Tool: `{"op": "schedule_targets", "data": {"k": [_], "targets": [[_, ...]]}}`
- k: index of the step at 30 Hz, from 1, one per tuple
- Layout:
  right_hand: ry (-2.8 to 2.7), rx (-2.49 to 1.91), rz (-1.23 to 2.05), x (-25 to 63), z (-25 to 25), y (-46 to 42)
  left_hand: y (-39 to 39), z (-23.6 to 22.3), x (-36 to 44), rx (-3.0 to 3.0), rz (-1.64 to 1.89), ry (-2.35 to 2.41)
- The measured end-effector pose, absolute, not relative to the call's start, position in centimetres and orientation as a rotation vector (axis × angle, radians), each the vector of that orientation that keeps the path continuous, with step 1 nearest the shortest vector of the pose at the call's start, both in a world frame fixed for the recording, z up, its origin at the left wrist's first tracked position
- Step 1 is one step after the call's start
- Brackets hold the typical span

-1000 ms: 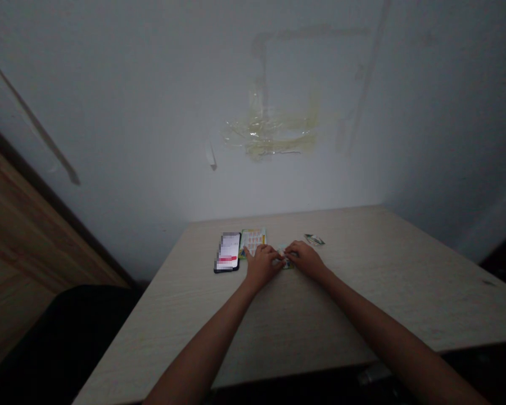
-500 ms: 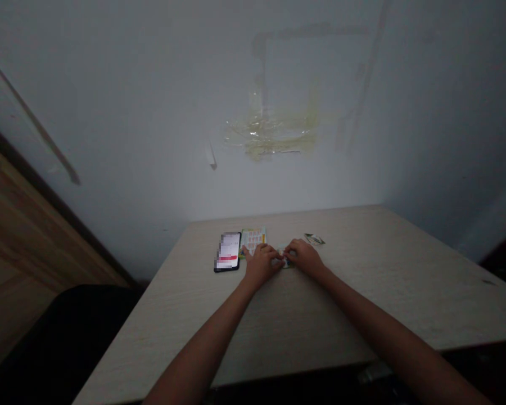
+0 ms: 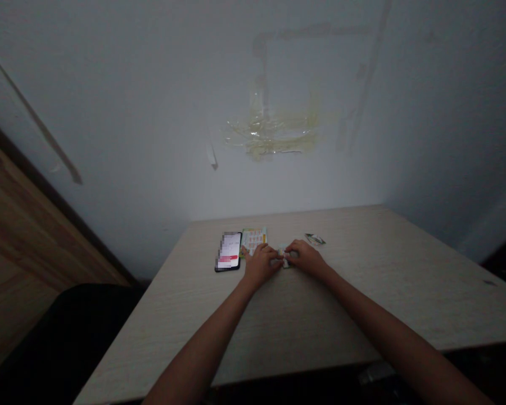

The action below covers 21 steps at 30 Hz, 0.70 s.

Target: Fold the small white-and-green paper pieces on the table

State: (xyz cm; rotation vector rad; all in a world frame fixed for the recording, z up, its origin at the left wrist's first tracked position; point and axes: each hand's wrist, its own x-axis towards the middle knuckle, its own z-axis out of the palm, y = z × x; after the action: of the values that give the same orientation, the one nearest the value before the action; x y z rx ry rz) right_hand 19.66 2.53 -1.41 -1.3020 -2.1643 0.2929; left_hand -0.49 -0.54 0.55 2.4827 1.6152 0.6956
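A small, light, colourful flat piece [image 3: 285, 262] lies between my hands on the table; most of it is covered by fingers and its kind is too small to make out. My left hand [image 3: 262, 264] pinches its left side with thumb and forefinger. From the right, my right hand [image 3: 307, 257] has its bent fingertips closed on the same piece. Partly beneath the left fingers is a printed sheet [image 3: 255, 235] with rows of small pictures and a green edge.
A phone [image 3: 229, 251] with its screen lit lies left of the sheet. Beyond my right hand is a small dark-and-white flat scrap [image 3: 315, 239]. The pale wooden table [image 3: 362, 236] meets a wall [image 3: 152, 140] with peeling tape [image 3: 274, 135]. A dark chair-like shape [image 3: 76, 332] stands at left.
The fingertips of my right hand have shifted slightly over the small piece, and more of its pale surface shows. My left hand stays almost still.
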Motion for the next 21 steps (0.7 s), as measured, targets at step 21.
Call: {"op": "schedule_targets", "data": {"k": [21], "targets": [[-2.242,-0.995,0.472,21.2,-1.4,2.2,-0.7,0.7,-0.3,2.49,0.678,1.644]]}}
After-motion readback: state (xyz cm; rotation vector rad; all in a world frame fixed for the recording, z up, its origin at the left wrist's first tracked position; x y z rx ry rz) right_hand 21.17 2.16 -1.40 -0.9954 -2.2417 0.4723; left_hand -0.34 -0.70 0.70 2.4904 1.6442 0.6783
